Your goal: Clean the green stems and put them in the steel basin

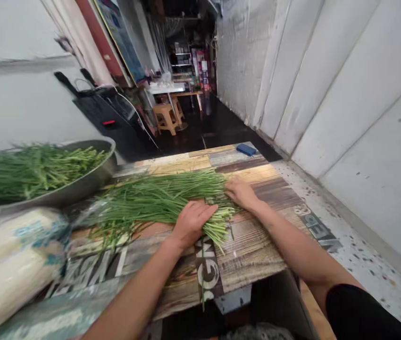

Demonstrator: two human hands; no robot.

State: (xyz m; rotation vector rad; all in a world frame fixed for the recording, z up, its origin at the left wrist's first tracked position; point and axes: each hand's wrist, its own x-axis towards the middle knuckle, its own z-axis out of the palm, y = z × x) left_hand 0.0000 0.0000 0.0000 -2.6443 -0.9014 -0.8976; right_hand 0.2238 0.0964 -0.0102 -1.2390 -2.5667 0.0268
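Pale walls (345, 71) bordered a narrow room, where the counter (257, 236) carried most of the things. At its left end lay a white bag (12, 255) with blue print, and behind it was a metal bowl (110, 171) full of similar greens; together they restricted the movement on this side. Long green stalks (158, 189) were spread across the middle of the counter, leafy tips toward the left end and pale ends toward the right edge, perhaps so that these ends were easy to reach. The left hand (191, 222) was clamped with its fingers on a bundle, just before the ends. The right hand (240, 191) was at the farther ends, fingers bent; whether they gripped something, I could not tell. Near the far right corner lay a blue box (246, 149). Toward the right edge, the counter offered more room for moving.
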